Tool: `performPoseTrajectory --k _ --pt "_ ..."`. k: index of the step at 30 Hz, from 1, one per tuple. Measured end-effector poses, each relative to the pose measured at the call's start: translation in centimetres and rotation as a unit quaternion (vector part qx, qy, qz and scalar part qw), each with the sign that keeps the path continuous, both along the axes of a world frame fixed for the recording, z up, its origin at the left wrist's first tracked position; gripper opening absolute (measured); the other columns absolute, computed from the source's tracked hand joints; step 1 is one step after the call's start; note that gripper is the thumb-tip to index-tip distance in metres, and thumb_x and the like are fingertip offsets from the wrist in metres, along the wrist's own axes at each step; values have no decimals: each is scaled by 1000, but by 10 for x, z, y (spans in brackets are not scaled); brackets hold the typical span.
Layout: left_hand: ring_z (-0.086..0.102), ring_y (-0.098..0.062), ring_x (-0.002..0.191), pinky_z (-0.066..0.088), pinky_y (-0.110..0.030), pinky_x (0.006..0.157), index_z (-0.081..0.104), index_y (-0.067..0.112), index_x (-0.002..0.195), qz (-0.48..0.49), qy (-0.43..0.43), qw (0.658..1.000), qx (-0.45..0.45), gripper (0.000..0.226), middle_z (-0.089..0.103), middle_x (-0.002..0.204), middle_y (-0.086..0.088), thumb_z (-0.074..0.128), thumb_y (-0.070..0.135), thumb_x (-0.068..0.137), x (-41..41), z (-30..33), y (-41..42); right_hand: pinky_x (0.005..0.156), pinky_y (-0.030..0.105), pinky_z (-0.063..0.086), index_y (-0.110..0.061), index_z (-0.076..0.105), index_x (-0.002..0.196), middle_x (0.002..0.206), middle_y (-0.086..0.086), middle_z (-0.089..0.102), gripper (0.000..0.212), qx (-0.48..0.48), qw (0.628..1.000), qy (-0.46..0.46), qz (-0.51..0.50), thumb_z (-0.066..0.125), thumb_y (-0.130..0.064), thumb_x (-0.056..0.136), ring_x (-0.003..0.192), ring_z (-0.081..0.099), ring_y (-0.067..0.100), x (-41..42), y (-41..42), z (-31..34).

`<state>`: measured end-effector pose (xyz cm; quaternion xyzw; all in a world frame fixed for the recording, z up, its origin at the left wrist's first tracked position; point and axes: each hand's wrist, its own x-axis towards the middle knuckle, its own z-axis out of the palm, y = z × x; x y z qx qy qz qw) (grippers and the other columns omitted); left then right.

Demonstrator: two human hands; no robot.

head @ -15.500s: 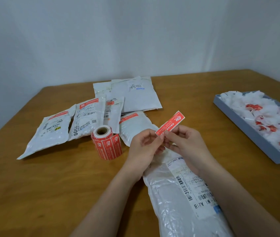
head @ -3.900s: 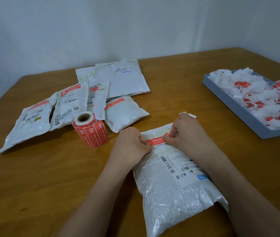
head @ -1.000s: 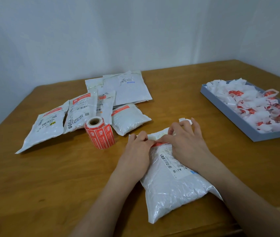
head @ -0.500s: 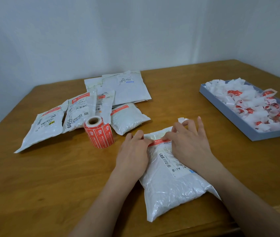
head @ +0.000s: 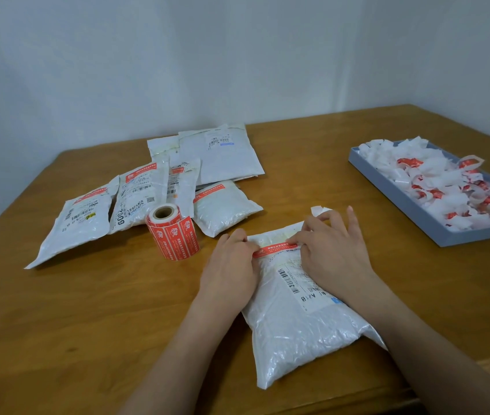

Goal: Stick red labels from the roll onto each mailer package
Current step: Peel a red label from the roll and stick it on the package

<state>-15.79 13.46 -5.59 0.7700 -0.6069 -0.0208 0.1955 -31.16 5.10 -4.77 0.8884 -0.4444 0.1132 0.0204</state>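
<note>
Head view: left hand point(head: 231, 265) and right hand point(head: 332, 250), grips spread, press red label point(head: 273, 249) onto mailer point(head: 297, 319).

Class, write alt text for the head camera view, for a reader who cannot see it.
Two hands, left hand and right hand, press a red label flat across the top of a white mailer on a wooden table. A roll of red labels and more mailers lie further left; a blue tray of paper scraps sits right.

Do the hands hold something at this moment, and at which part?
Nothing is gripped. The left hand and right hand press the ends of the red paper label onto the white plastic mailer package.
</note>
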Motion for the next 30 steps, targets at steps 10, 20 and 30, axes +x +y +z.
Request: performPoseTrajectory --k 10,20,30 --pt "52 -8 87 50 -25 76 73 18 102 33 22 999 -16 22 52 98 6 54 27 94 5 0 2 119 52 -3 -35 66 119 116 -15 58 36 31 999 -35 14 40 -25 96 128 35 9 -5 -2 -1" --pt "51 -4 99 43 -16 81 64 28 122 -17 77 997 -7 35 53 114 11 62 38 89 16 4 12 118 52 -7 -29 63 125 109 -8 52 39 64 995 -65 38 39 -17 98 128 31 13 -8 -5 -5" --pt "50 -5 102 44 -18 86 70 27 115 -26 35 999 11 29 51 114 10 61 39 90 13 9 13 117 54 -9 -27 66 118 106 -7 49 35 66 997 -30 37 39 -16 99 131 24 12 -4 -6 -2"
